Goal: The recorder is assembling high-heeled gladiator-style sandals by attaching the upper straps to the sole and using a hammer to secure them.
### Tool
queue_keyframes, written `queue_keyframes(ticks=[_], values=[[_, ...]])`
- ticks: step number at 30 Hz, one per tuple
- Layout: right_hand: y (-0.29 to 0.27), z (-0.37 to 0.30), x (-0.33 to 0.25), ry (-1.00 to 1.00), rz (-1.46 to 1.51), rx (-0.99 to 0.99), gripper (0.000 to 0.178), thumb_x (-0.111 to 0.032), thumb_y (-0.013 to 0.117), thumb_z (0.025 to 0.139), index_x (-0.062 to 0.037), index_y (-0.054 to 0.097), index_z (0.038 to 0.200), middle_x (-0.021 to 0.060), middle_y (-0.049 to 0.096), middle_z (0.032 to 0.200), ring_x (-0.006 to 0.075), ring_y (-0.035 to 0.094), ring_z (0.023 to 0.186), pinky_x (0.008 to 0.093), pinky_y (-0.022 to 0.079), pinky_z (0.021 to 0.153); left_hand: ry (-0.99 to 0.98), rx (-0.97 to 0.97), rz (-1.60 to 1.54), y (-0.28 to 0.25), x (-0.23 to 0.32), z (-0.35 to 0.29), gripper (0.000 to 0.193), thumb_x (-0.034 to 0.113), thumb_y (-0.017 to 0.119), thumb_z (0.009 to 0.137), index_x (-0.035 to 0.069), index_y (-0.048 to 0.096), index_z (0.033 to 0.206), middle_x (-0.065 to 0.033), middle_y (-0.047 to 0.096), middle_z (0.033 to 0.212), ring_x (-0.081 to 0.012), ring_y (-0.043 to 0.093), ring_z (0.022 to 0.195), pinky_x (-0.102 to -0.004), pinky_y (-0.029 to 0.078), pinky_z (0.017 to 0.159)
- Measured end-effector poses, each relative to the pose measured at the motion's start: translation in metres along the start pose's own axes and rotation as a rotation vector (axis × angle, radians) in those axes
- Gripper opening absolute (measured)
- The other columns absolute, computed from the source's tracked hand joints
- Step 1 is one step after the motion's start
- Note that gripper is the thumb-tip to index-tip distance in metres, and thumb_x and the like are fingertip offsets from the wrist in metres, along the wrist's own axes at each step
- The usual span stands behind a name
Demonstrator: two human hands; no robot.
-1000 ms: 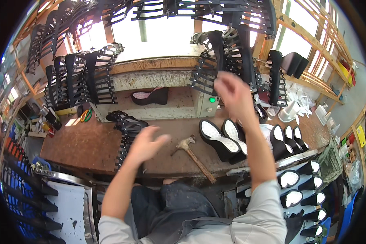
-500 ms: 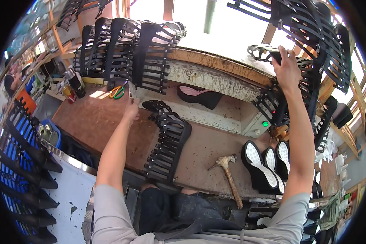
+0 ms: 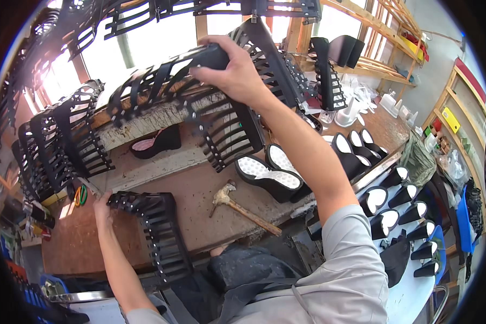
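Note:
My right hand (image 3: 235,73) is raised at the shelf, its fingers and thumb wrapped round the black heel end of a strappy gladiator sandal upper (image 3: 162,75). Studded straps stretch away to the left of that hand, slightly blurred. Low at the left, my left hand (image 3: 102,208) is closed on a thin pale strip-like piece (image 3: 90,186); its kind cannot be made out. Just right of the left hand, another black gladiator sandal upper (image 3: 164,232) lies on the brown workbench (image 3: 86,248), its ladder of straps reaching the front edge.
A hammer (image 3: 243,208) lies mid-bench, beside black wedge soles (image 3: 270,175) with white tops. One pink-lined wedge sole (image 3: 156,143) sits under the worn shelf (image 3: 146,121). Scissors (image 3: 80,195) are at the left. More strappy uppers (image 3: 73,135) hang along the shelf.
The view has turned to the right. My right hand now holds the sandal upper over the shelf, where earlier it was grasping it farther right. My left hand keeps the pale piece.

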State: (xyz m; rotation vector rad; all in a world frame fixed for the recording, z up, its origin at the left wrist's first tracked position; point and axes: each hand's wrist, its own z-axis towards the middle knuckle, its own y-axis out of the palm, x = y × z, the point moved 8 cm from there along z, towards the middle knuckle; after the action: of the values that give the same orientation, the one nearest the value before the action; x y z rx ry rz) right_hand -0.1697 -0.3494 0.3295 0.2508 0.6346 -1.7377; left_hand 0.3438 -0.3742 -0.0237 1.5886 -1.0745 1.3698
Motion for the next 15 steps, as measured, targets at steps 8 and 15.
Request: queue_keyframes(ticks=[8, 15], values=[[-0.001, -0.06, -0.092, -0.654, -0.24, 0.103, 0.054, -0.006, 0.08, 0.067, -0.0095, 0.058, 0.117, 0.0154, 0.058, 0.117, 0.0315, 0.062, 0.099, 0.0371, 0.052, 0.084, 0.388, -0.095, 0.154, 0.04, 0.146, -0.317, 0.02, 0.011, 0.063, 0.079, 0.002, 0.058, 0.096, 0.0024, 0.052, 0.087, -0.0075, 0.047, 0.081, -0.0207, 0.037, 0.075], [0.094, -0.083, -0.137, -0.407, 0.29, 0.1, 0.055, -0.008, 0.08, 0.067, -0.0079, 0.057, 0.117, 0.0152, 0.059, 0.112, 0.0242, 0.062, 0.096, 0.0342, 0.053, 0.077, 0.249, -0.438, 0.267, 0.086, 0.106, -0.424, 0.016, -0.004, 0.066, 0.08, -0.003, 0.065, 0.096, -0.0073, 0.067, 0.089, -0.0095, 0.06, 0.076, -0.0231, 0.047, 0.065]])
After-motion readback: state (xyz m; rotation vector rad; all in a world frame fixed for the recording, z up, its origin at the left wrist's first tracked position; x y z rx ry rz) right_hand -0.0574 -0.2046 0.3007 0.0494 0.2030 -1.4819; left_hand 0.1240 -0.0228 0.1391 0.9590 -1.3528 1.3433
